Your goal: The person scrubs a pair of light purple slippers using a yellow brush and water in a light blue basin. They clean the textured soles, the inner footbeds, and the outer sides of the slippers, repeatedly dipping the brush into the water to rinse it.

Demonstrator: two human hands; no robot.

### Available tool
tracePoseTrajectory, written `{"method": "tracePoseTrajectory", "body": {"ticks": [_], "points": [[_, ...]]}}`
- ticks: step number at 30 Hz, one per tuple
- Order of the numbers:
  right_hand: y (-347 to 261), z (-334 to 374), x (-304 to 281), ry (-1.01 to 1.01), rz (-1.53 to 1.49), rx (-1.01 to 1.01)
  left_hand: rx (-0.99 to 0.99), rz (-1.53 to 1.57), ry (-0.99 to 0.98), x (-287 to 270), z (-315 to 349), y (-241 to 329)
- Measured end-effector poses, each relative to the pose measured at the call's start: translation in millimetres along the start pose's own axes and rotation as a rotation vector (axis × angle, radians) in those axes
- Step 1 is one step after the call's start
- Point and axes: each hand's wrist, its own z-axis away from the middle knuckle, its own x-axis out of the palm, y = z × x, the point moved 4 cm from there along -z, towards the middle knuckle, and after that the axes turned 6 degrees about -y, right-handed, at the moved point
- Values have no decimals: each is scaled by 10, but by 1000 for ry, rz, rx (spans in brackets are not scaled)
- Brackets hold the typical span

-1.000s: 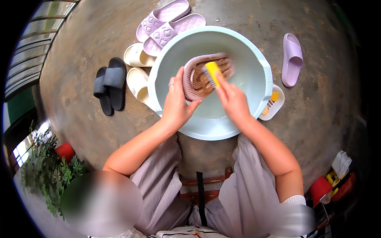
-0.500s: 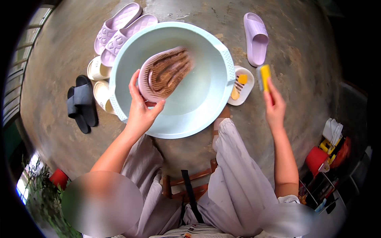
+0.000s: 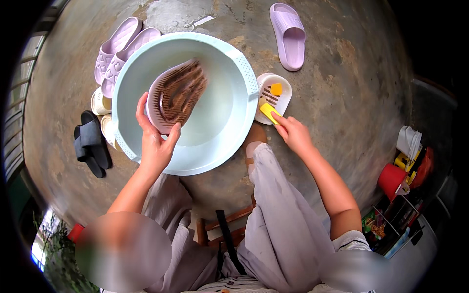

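Note:
My left hand [image 3: 157, 144] is closed round the heel end of a lilac slipper [image 3: 177, 94], whose ridged, brown-stained sole faces up. The slipper is held over a pale blue basin [image 3: 235, 53] with water in it. In my right hand [image 3: 293, 134] is a yellow brush [image 3: 269, 113], held by one end. The brush is over the near part of a white slotted soap dish [image 3: 285, 101], right of the basin; its bristles are hidden. A piece of orange-yellow soap [image 3: 276, 89] lies in the dish.
A single lilac slipper [image 3: 292, 44] lies beyond the dish. Left of the basin are a lilac pair [image 3: 117, 46], cream shoes [image 3: 100, 103] and dark slippers [image 3: 93, 141]. A rack with a red container [image 3: 392, 180] stands at the right. The concrete floor is wet behind the basin.
My right hand has brought the brush left and down to the soap dish. The left hand still holds the slipper over the basin. The whole view has shifted somewhat.

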Motion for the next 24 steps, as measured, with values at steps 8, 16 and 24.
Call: {"method": "tracePoseTrajectory", "body": {"ticks": [8, 16, 24], "points": [[24, -302, 77, 106, -274, 126, -14, 65, -10, -30, 16, -82], [-855, -18, -633, 418, -636, -164, -144, 325, 57, -189, 54, -235], [-2187, -528, -104, -38, -257, -549, -548, 584, 34, -187, 255, -550]]}}
